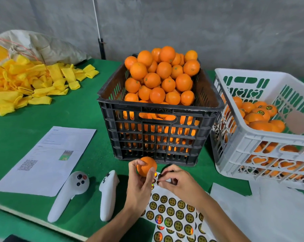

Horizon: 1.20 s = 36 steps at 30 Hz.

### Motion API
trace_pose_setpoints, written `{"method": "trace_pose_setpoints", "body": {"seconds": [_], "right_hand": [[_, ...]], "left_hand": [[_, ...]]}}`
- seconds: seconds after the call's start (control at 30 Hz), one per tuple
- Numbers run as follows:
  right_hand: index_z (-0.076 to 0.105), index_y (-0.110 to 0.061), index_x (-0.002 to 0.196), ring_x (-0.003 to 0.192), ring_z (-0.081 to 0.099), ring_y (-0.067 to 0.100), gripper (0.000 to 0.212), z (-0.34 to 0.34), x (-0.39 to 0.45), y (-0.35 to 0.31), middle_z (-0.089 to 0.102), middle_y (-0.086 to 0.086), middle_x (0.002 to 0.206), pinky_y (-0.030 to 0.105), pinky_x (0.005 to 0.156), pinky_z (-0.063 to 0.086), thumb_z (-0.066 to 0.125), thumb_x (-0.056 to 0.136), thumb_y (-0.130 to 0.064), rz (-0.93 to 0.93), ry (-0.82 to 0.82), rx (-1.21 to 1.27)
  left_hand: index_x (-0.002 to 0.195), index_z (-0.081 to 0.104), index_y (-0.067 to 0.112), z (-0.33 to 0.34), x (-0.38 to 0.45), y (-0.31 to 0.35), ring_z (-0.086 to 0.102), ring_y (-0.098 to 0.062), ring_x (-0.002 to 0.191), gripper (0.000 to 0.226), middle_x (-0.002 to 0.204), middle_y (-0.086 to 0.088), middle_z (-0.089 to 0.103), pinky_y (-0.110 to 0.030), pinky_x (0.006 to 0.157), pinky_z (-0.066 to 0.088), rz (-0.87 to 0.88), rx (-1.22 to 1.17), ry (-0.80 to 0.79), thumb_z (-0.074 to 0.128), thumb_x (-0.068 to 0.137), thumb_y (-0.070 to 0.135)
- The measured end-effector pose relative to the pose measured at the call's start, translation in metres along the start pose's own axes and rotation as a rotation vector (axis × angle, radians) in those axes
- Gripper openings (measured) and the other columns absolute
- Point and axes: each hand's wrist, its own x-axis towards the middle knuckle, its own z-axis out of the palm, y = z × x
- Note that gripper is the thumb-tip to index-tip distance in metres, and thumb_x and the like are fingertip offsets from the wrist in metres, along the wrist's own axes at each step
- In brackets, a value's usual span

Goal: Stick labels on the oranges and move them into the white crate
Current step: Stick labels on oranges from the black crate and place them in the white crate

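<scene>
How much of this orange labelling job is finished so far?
Early days, I'd judge. Done: a few labelled oranges lie in the white plastic crate. In hand: the left hand holds one orange while the right hand pinches at the sheet of round gold-and-black stickers. Left: the black plastic crate is heaped with unlabelled oranges.

Left hand (pixel 140 182) is raised at 6 o'clock, fingers curled in a grip. Right hand (pixel 175 183) sits just beside it at 3 o'clock, fingertips (pixel 161 179) pinched together, forearm running toward 5 o'clock.
</scene>
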Motion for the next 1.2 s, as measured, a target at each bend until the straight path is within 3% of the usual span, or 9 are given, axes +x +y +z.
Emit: {"method": "trace_pose_setpoints", "body": {"seconds": [0.1, 0.23, 0.3, 0.4, 0.6, 0.77, 1.0, 1.1, 1.2], "right_hand": [[0.080, -0.032, 0.103, 0.089, 0.057, 0.001, 0.013, -0.001, -0.002, -0.002, 0.056, -0.022, 0.115, 0.018, 0.080, 0.044, 0.073, 0.095, -0.038, -0.044, 0.002, -0.096], [0.077, -0.027, 0.118, 0.110, 0.056, 0.008, 0.029, -0.007, -0.007, -0.009, 0.057, -0.015, 0.129, 0.032, 0.099, 0.044, 0.059, 0.103, -0.043, -0.198, -0.064, -0.455], [0.075, -0.023, 0.123, 0.112, 0.058, 0.011, 0.034, -0.012, -0.007, -0.014, 0.057, -0.010, 0.133, 0.032, 0.100, 0.044, 0.058, 0.103, -0.043, -0.224, -0.117, -0.522], [0.070, -0.020, 0.131, 0.100, 0.057, 0.008, 0.044, -0.014, -0.006, -0.020, 0.053, -0.012, 0.135, 0.030, 0.092, 0.046, 0.063, 0.098, -0.049, -0.154, -0.123, -0.477], [0.074, -0.015, 0.124, 0.079, 0.057, 0.010, 0.047, -0.010, -0.007, -0.017, 0.054, -0.008, 0.129, 0.028, 0.079, 0.047, 0.066, 0.096, -0.051, -0.179, -0.109, -0.454], [0.077, -0.014, 0.119, 0.085, 0.063, 0.016, 0.040, -0.006, -0.009, -0.018, 0.055, -0.007, 0.127, 0.038, 0.084, 0.052, 0.067, 0.097, -0.045, -0.150, -0.084, -0.388], [0.078, -0.015, 0.119, 0.083, 0.058, 0.004, 0.028, -0.007, -0.006, -0.014, 0.057, -0.005, 0.122, 0.024, 0.084, 0.047, 0.070, 0.098, -0.030, -0.164, -0.066, -0.288], [0.076, -0.019, 0.123, 0.087, 0.062, 0.013, 0.039, -0.007, -0.004, -0.013, 0.051, -0.014, 0.123, 0.031, 0.085, 0.051, 0.072, 0.093, -0.044, -0.128, -0.096, -0.323], [0.072, -0.022, 0.130, 0.089, 0.061, 0.010, 0.051, -0.006, -0.006, -0.009, 0.046, -0.021, 0.123, 0.030, 0.086, 0.050, 0.072, 0.089, -0.053, -0.100, -0.101, -0.324]], "left_hand": [[0.122, 0.043, 0.020, 0.000, 0.000, -0.001, 0.056, -0.045, 0.080, 0.042, 0.096, -0.022, 0.054, -0.061, 0.076, 0.052, -0.017, 0.006, -0.005, 0.067, 0.097, 0.045], [0.121, 0.044, 0.024, -0.001, 0.001, -0.002, 0.053, -0.029, 0.075, 0.037, 0.091, -0.011, 0.053, -0.055, 0.069, 0.051, -0.006, 0.015, -0.031, 0.067, 0.099, 0.044], [0.121, 0.044, 0.026, -0.001, 0.000, -0.003, 0.055, -0.034, 0.079, 0.034, 0.097, -0.013, 0.055, -0.056, 0.074, 0.053, -0.005, 0.015, -0.041, 0.066, 0.100, 0.041], [0.120, 0.043, 0.028, -0.001, -0.001, -0.003, 0.061, -0.041, 0.097, 0.029, 0.106, -0.005, 0.058, -0.048, 0.087, 0.056, -0.020, 0.001, -0.053, 0.065, 0.102, 0.033], [0.119, 0.043, 0.030, -0.003, -0.001, -0.002, 0.068, -0.033, 0.104, 0.028, 0.118, -0.008, 0.060, -0.054, 0.095, 0.056, -0.032, 0.036, -0.037, 0.065, 0.102, 0.035], [0.117, 0.043, 0.029, -0.003, -0.001, 0.000, 0.068, -0.036, 0.104, 0.026, 0.119, -0.009, 0.059, -0.056, 0.096, 0.055, -0.037, 0.050, -0.022, 0.065, 0.102, 0.032], [0.119, 0.042, 0.037, -0.002, -0.003, 0.001, 0.067, -0.030, 0.105, 0.029, 0.124, -0.003, 0.057, -0.053, 0.092, 0.056, -0.026, 0.124, -0.045, 0.064, 0.101, 0.040], [0.119, 0.042, 0.039, -0.001, -0.004, 0.001, 0.068, -0.027, 0.105, 0.029, 0.124, -0.002, 0.057, -0.049, 0.092, 0.057, -0.023, 0.131, -0.048, 0.064, 0.101, 0.040], [0.120, 0.042, 0.038, -0.002, -0.004, -0.001, 0.068, -0.027, 0.105, 0.030, 0.125, -0.001, 0.057, -0.049, 0.093, 0.057, -0.025, 0.130, -0.047, 0.064, 0.100, 0.042]]}}
